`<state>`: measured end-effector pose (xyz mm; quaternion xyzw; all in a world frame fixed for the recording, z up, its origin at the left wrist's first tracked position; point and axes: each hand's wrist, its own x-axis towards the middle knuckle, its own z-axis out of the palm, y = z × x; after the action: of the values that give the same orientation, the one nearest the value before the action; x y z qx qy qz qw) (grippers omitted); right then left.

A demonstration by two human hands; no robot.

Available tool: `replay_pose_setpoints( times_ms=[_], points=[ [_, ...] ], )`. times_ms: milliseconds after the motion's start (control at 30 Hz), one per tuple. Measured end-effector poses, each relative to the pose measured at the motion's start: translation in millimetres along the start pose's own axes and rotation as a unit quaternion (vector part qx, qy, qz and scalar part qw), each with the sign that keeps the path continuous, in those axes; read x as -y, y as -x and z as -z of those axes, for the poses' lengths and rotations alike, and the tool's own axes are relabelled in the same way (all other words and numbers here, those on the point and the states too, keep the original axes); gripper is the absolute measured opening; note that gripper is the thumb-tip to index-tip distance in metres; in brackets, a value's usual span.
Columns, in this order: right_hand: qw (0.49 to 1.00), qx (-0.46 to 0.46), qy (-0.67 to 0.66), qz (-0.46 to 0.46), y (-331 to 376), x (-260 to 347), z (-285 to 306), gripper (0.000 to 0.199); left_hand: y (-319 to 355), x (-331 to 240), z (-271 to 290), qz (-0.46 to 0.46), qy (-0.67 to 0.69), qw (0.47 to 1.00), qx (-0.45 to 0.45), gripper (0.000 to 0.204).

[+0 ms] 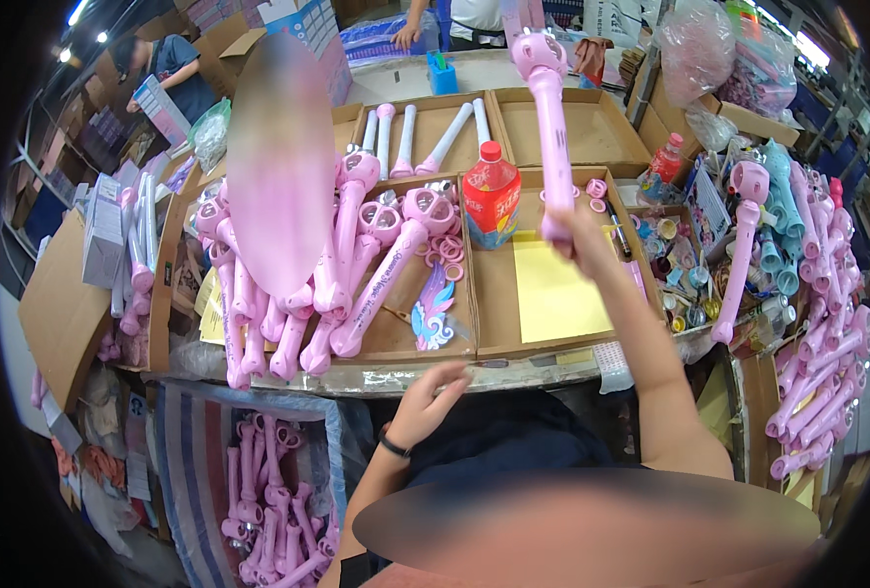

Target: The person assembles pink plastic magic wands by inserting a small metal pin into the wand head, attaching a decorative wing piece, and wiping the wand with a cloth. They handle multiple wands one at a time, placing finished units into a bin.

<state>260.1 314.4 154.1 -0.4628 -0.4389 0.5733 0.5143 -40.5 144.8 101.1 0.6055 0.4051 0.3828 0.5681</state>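
Note:
Held upright over the right-hand cardboard tray is a pink toy wand (552,127), its round clear-windowed head uppermost. My right hand (582,240) is closed around its lower end. My left hand (430,402) hangs just in front of the table edge, fingers loosely stretched and nothing in them. Ahead of it, a heap of similar pink wands (381,279) fills the left tray. Pink rings (445,255) and a blue-and-purple wing-shaped piece (435,309) lie beside that heap. Under the raised wand is a yellow paper sheet (557,304).
A red-capped drink bottle (493,201) stands between the trays. More pink wands lie in a striped bag (248,412) below left and in a stack (822,382) at right. Small jars (685,250) crowd the right side. Two other people are at work beyond the table.

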Motion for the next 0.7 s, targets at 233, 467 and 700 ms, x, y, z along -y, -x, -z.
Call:
replay_pose_setpoints(
  times_ms=[233, 467, 700],
  points=[
    [0.972, -0.109, 0.200, -0.064, -145.8, -21.4, 70.8, 0.028, 83.2, 13.7, 11.4, 0.078, -0.005, 0.980, -0.184, 0.024],
    [0.977, -0.100, 0.185, 0.033, -203.9, -74.6, 79.6, 0.059, 97.0, 7.4, 12.7, 0.090, -0.053, 0.961, -0.255, 0.024],
    [0.897, -0.006, 0.437, 0.066, -146.0, -75.3, 98.8, 0.065, 57.9, -12.8, -0.1, 0.057, -0.147, 0.972, -0.174, 0.021]
  ],
)
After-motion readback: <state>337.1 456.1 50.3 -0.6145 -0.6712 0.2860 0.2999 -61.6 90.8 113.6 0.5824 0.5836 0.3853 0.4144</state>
